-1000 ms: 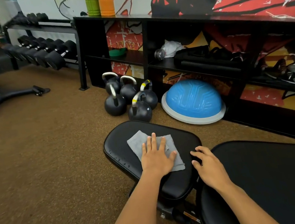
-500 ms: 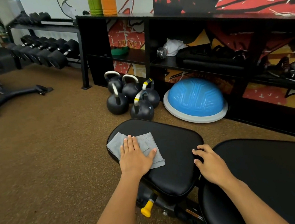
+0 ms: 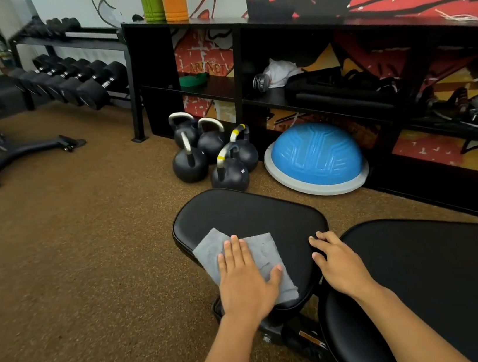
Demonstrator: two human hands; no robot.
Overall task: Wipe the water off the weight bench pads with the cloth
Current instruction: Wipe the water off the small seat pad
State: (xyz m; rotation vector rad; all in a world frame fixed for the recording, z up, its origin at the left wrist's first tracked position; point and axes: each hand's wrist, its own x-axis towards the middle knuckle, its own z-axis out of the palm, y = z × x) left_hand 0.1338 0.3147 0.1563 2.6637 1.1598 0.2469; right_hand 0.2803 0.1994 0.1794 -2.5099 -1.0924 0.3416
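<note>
A small black seat pad (image 3: 251, 209) lies in front of me, and the larger black back pad (image 3: 444, 274) fills the lower right. On the seat pad's near-left part lies a grey cloth (image 3: 208, 248), with my left hand (image 3: 245, 281) pressed flat on it, fingers spread. My right hand (image 3: 340, 264) rests at the gap between the two pads; its fingertips touch the seat pad's right rim and hold nothing. I cannot make out water drops on the shiny pads.
Several black kettlebells (image 3: 213, 157) and a blue balance dome (image 3: 315, 154) sit on the brown floor just beyond the seat pad. A black shelf unit (image 3: 239, 58) runs along the wall behind them. A dumbbell rack (image 3: 73, 78) and a machine base (image 3: 22, 156) stand at left.
My left hand slid the cloth from the pad's middle to its left side, then back toward the near edge. My right hand stayed by the gap.
</note>
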